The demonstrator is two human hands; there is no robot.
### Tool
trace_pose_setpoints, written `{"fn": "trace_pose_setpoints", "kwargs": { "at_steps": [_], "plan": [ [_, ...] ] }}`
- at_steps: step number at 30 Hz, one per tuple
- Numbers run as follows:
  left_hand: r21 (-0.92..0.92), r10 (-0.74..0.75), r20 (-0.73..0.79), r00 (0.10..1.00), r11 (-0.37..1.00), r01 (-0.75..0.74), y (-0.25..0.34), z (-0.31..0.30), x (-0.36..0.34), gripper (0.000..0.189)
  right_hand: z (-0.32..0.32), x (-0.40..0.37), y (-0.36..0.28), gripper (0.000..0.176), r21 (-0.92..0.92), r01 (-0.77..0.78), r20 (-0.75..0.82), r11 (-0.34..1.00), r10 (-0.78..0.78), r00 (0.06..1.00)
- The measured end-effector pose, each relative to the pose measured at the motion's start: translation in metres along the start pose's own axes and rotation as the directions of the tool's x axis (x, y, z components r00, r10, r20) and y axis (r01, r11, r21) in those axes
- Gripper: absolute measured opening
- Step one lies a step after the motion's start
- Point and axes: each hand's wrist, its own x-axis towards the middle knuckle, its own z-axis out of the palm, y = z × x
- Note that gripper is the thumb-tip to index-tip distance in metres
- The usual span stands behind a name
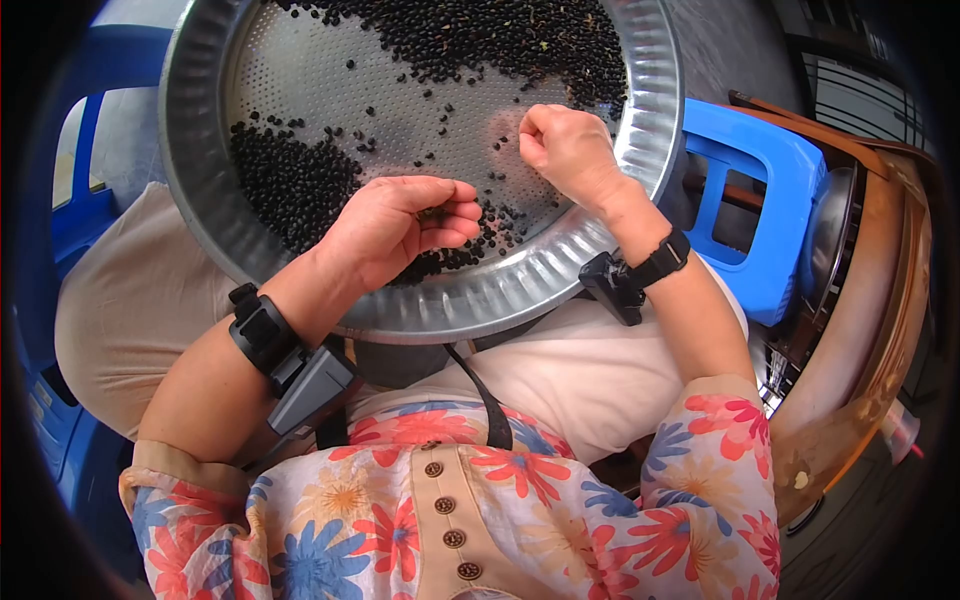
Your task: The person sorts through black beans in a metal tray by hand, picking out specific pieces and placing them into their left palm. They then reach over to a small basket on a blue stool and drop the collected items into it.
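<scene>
A round metal tray (440, 318) with a perforated bottom and fluted rim lies across my lap. Black beans (290, 185) are heaped at its left side, and a larger pile of black beans (500, 40) with pale bits among them covers the far side. My left hand (395, 220) hovers over the near beans, palm turned inward and fingers curled to the thumb; I cannot tell what small bits lie in it. Over scattered beans at the tray's right, my right hand (568, 150) is closed, thumb and fingertips pinched together, their contents hidden.
A blue plastic stool (750, 270) stands right of the tray, beside a wooden piece of furniture (850, 330). At the left is a blue plastic chair (110, 60). Dark bands with devices (265, 335) are strapped to both wrists.
</scene>
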Motion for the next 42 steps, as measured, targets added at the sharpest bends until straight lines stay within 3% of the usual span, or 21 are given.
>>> {"fn": "trace_pose_setpoints", "kwargs": {
  "at_steps": [5, 11, 13, 15, 18, 25, 27, 30, 34, 37, 38, 40, 42],
  "plan": [
    [0.035, -0.006, 0.009, 1.000, 0.999, 0.005, -0.001, -0.005, 0.002, 0.021, -0.008, -0.001, -0.003, 0.010, 0.337, -0.137, 0.003, 0.931, 0.144, 0.990],
    [0.017, 0.004, -0.025, 1.000, 1.000, -0.003, 0.000, -0.002, 0.002, 0.022, -0.028, -0.007, -0.031, 0.008, 0.589, -0.130, 0.078, 0.797, 0.104, 0.992],
    [-0.021, 0.030, 0.011, 0.999, 0.999, -0.030, -0.001, -0.005, 0.005, 0.023, -0.023, -0.014, -0.047, 0.008, 0.568, -0.002, 0.025, 0.823, -0.015, 1.000],
    [-0.031, 0.039, 0.036, 0.999, 0.999, -0.038, -0.002, -0.006, 0.006, 0.025, -0.015, -0.017, -0.052, 0.009, 0.374, 0.274, -0.079, 0.886, -0.264, 0.961],
    [-0.043, 0.046, 0.089, 0.995, 0.998, -0.042, -0.001, -0.006, 0.006, 0.027, -0.021, -0.020, -0.056, 0.010, 0.259, 0.301, -0.060, 0.918, -0.296, 0.953],
    [-0.016, 0.057, 0.133, 0.989, 0.998, -0.055, 0.003, -0.002, 0.001, 0.027, -0.031, -0.019, -0.052, 0.014, 0.419, 0.176, -0.087, 0.891, -0.154, 0.984],
    [-0.006, 0.069, 0.132, 0.989, 0.998, -0.069, 0.006, 0.004, -0.005, 0.027, -0.043, -0.019, -0.053, 0.011, 0.480, 0.057, 0.017, 0.876, -0.075, 0.997],
    [-0.017, 0.104, 0.146, 0.984, 0.995, -0.103, 0.012, 0.014, -0.018, 0.026, -0.054, -0.023, -0.051, 0.016, 0.587, 0.036, -0.050, 0.809, -0.009, 0.999],
    [-0.137, 0.190, 0.143, 0.971, 0.976, -0.171, 0.034, 0.013, -0.034, 0.020, -0.056, -0.017, -0.043, 0.012, 0.494, 0.107, -0.147, 0.863, -0.038, 0.988],
    [-0.194, 0.331, 0.120, 0.936, 0.932, -0.305, 0.054, 0.011, -0.057, 0.018, -0.049, -0.021, -0.041, 0.007, 0.502, 0.103, -0.168, 0.859, -0.019, 0.986],
    [-0.245, 0.408, 0.102, 0.907, 0.894, -0.375, 0.064, 0.009, -0.069, 0.017, -0.046, -0.020, -0.041, 0.008, 0.490, 0.144, -0.210, 0.860, -0.044, 0.977],
    [-0.291, 0.551, 0.071, 0.832, 0.809, -0.511, 0.087, 0.001, -0.096, 0.016, -0.054, -0.016, -0.049, 0.010, 0.516, 0.021, -0.120, 0.856, 0.049, 0.992],
    [-0.347, 0.674, 0.038, 0.738, 0.701, -0.623, 0.110, -0.013, -0.120, 0.015, -0.055, -0.009, -0.053, 0.011, 0.536, 0.047, -0.130, 0.843, 0.027, 0.991]
  ]
}}
